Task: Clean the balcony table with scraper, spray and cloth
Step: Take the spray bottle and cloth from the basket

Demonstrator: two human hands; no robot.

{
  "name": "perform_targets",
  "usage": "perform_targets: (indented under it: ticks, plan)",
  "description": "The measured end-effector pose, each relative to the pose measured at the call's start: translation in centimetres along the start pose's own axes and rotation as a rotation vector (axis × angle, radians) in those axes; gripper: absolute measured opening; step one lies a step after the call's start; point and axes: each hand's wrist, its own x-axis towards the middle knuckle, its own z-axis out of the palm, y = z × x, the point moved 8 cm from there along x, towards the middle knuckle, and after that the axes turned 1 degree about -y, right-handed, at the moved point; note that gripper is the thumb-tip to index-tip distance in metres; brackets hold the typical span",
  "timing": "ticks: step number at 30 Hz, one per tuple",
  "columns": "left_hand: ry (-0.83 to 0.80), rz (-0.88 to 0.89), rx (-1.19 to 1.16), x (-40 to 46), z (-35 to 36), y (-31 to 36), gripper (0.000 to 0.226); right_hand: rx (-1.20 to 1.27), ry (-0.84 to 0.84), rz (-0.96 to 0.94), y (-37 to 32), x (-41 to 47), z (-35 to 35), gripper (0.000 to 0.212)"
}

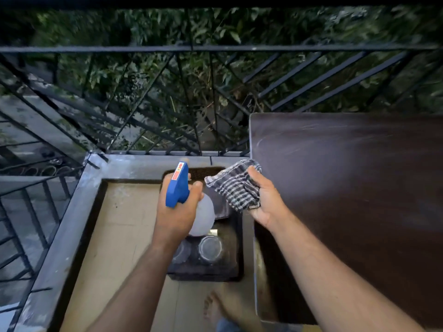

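The left hand [177,212] has its grip closed around a spray bottle [189,200] with a blue head, held above a dark tray [236,264] on the floor. The right hand [263,200] clutches a checked cloth [236,185] just left of the dark brown counter [347,200].

Left hand [177,212] gripping blue-topped spray bottle [178,188], right hand [263,200] clutching checked cloth [236,185], beside dark table [347,188]

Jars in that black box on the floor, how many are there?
2 jars show in the box: one in the middle, one to its left, half hidden by the left hand's wrist. The spray bottle may hide more.
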Motion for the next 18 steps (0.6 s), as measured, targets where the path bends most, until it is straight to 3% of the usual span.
perform_targets:
  ticks: [6,12,18]
  plan:
    - [-0.130,0.069,0.058,-3.9,8.6,4.5,0.023,-0.034,0.092,-0.056,-6.3,-6.0,-7.9,0.023]
    - [-0.238,0.145,0.088,-7.4,19.1,6.9,0.027,0.107,0.127,-0.094,-12.2,-10.0,-18.8,0.068]
    - [-0.263,0.147,0.128,-10.6,27.1,6.7,0.024,-0.044,0.208,-0.018,-15.6,-12.4,-26.9,0.052]
